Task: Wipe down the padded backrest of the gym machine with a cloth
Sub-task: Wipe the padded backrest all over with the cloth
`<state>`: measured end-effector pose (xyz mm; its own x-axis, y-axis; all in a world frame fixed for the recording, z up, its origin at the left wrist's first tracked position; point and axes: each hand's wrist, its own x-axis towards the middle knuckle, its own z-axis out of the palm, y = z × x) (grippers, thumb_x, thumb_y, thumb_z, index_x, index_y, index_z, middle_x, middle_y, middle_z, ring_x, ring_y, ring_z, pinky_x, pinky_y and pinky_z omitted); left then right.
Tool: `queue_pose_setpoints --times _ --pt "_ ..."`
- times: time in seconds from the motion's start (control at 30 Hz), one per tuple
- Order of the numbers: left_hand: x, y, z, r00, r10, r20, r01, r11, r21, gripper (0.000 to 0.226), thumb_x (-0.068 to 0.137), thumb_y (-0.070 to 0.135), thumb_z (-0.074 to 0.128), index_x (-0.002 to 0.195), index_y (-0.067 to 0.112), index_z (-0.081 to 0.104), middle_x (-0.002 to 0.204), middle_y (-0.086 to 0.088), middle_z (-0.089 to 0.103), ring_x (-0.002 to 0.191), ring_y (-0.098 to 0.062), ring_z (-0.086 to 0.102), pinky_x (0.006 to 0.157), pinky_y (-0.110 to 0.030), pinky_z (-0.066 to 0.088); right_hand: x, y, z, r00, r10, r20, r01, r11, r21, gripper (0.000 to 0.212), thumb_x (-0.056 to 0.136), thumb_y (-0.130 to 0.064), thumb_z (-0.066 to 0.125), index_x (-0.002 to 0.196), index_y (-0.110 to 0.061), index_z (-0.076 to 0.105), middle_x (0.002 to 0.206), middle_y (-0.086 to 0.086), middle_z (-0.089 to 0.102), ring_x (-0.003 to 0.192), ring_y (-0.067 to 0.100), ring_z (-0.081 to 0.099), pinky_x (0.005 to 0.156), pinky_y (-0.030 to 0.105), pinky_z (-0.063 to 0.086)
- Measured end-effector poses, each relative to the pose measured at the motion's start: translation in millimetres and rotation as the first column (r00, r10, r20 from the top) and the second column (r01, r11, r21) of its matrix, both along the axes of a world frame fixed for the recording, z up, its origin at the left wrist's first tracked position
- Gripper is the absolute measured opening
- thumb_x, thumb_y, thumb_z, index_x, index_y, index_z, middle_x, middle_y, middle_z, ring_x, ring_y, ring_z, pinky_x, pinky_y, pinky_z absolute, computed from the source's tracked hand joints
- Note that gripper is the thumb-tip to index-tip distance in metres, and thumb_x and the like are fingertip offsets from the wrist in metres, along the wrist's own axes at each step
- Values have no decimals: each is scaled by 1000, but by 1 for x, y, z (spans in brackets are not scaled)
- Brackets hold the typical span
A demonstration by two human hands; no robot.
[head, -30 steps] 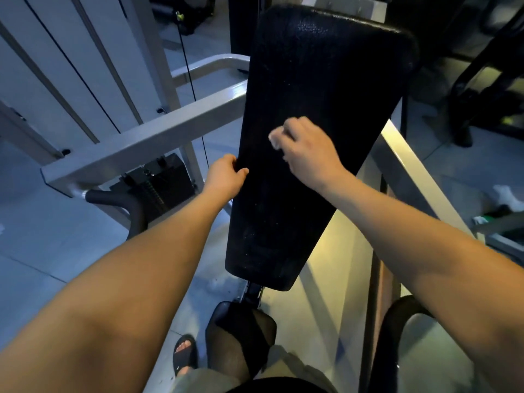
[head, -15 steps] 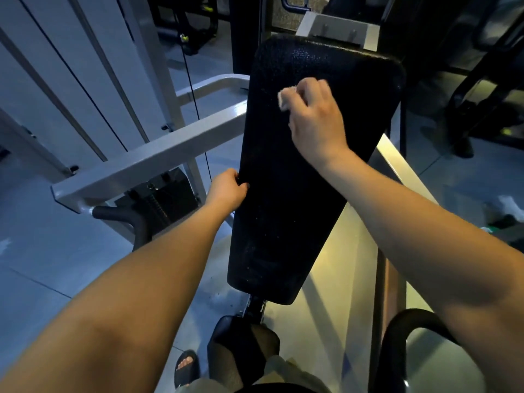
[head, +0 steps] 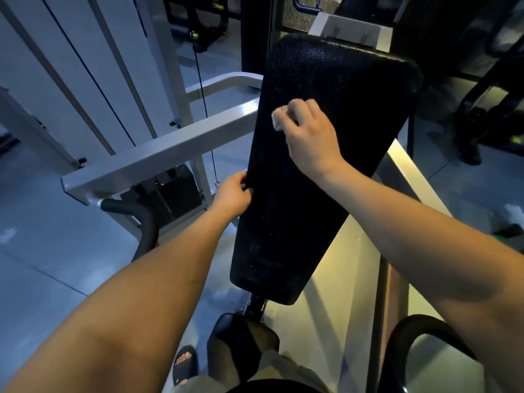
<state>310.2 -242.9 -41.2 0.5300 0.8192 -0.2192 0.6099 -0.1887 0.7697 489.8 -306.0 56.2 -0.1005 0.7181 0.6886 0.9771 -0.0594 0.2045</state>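
Note:
The black padded backrest [head: 334,89] stands upright in the middle of the view, wider at the top. My right hand [head: 309,137] presses a small white cloth [head: 279,117] against the pad's upper left part; only a bit of the cloth shows past my fingers. My left hand [head: 231,197] grips the pad's left edge about halfway down, thumb on the front face.
A grey steel frame bar [head: 158,157] runs left from the pad, with a cable [head: 204,103] and a weight stack [head: 170,194] behind it. A black curved handle [head: 141,219] sits at lower left, another [head: 408,338] at lower right. A steel rail [head: 408,171] slopes along the right.
My right hand with the cloth went up the pad to near its top, then came back down a little. My left hand kept its grip on the left edge.

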Motion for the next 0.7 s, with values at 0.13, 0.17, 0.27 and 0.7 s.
queue_pose_setpoints --times 0.13,0.17,0.27,0.7 --pt "-12 1 -6 997 -78 26 79 996 -49 57 100 1 49 150 28 44 121 12 56 87 -2 59 59 0 42 -22 -32 -89 994 108 17 -101 966 -238 12 93 -2 60 104 -3 65 98 12 57 83 30 52 68 40 47" --pt "-16 1 -9 996 -83 20 84 995 -55 58 100 3 50 151 29 43 119 12 56 87 -1 58 62 0 42 -27 -45 -112 990 139 12 -129 942 -310 10 93 -5 64 102 -1 66 96 12 56 82 30 52 65 41 46" --pt "-30 3 -21 996 -84 -17 82 994 -66 57 99 14 55 153 26 41 135 6 57 116 -13 59 94 -21 46 -32 -68 -139 976 207 68 -150 864 -480 7 91 -5 69 96 -1 68 92 11 56 80 30 51 60 39 43" --pt "-22 -16 -13 987 -157 -40 156 988 -10 56 100 10 49 154 15 39 145 -8 51 105 -14 55 89 -24 42 -20 -83 -132 994 83 67 -49 914 -402 17 89 -7 75 103 -1 68 99 11 56 85 29 52 61 38 46"
